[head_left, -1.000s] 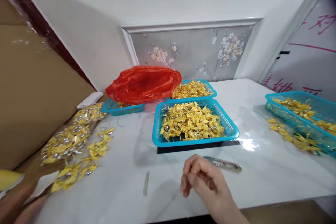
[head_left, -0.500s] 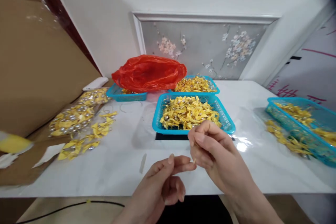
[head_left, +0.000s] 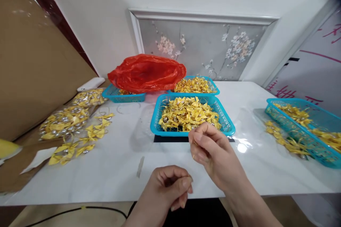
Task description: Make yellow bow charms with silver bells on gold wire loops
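My right hand [head_left: 211,152] is closed in a pinch in front of the middle blue basket [head_left: 227,120]. A tiny pale yellow end shows below its fingers, but what it belongs to is hidden. Lower and to the left, my left hand [head_left: 172,188] has its thumb pressed to its fingertips, just above the table's front edge. Whatever it pinches, if anything, is too small to make out. The hands are a short way apart. Yellow ribbon bows with silvery beads [head_left: 188,113] fill the middle basket.
Behind stand another blue basket of bows [head_left: 195,85] and one under a red plastic bag [head_left: 149,74]. At left lie a clear bag of bows [head_left: 65,122], loose bows [head_left: 97,131] and a white paper piece [head_left: 39,158]. A blue basket [head_left: 306,124] stands at right beside more bows [head_left: 286,140].
My left hand has moved down slightly, away from the right one, and its stretched fingers have curled into a pinch. The right hand keeps its pinch. The whole view has shifted a little.
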`<move>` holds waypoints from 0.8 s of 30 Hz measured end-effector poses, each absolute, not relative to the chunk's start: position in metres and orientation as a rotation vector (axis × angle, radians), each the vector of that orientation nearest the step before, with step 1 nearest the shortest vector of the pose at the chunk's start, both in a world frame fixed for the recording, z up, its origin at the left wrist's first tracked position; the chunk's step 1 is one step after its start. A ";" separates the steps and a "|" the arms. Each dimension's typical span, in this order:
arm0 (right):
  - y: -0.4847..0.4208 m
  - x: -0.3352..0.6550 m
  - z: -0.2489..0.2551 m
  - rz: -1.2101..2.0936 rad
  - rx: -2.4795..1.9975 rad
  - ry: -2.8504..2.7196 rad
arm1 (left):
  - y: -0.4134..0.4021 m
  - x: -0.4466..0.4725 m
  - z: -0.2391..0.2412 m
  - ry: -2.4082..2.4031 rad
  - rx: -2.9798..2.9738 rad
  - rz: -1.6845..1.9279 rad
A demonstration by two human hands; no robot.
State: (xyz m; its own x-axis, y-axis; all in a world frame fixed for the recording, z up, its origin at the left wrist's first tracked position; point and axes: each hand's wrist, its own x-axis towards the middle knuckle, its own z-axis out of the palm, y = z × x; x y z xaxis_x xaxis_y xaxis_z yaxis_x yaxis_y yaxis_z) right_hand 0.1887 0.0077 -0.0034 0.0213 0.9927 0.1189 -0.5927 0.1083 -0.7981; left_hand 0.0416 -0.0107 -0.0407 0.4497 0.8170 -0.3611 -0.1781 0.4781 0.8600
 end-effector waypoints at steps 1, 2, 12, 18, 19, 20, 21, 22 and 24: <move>0.007 0.190 -0.004 1.352 -0.652 -0.806 | -0.011 0.041 -0.041 0.894 0.863 0.721; 0.007 0.191 -0.004 1.333 -0.661 -0.816 | -0.011 0.040 -0.041 0.891 0.864 0.734; -0.018 0.179 -0.040 1.194 -0.740 -0.831 | -0.007 0.025 -0.033 0.603 0.393 0.940; -0.030 0.160 -0.058 1.266 -0.638 -0.742 | -0.006 0.025 -0.040 0.652 0.515 1.008; -0.031 0.159 -0.058 1.266 -0.617 -0.757 | -0.005 0.025 -0.040 0.717 0.633 1.030; -0.032 0.159 -0.057 1.258 -0.599 -0.777 | -0.004 0.024 -0.039 0.782 0.754 1.047; -0.032 0.159 -0.056 1.243 -0.586 -0.797 | -0.002 0.023 -0.037 0.835 0.859 1.056; -0.033 0.159 -0.055 1.221 -0.578 -0.819 | -0.001 0.022 -0.036 0.880 0.955 1.051; -0.033 0.161 -0.051 1.174 -0.560 -0.852 | 0.000 0.018 -0.032 0.937 1.174 0.996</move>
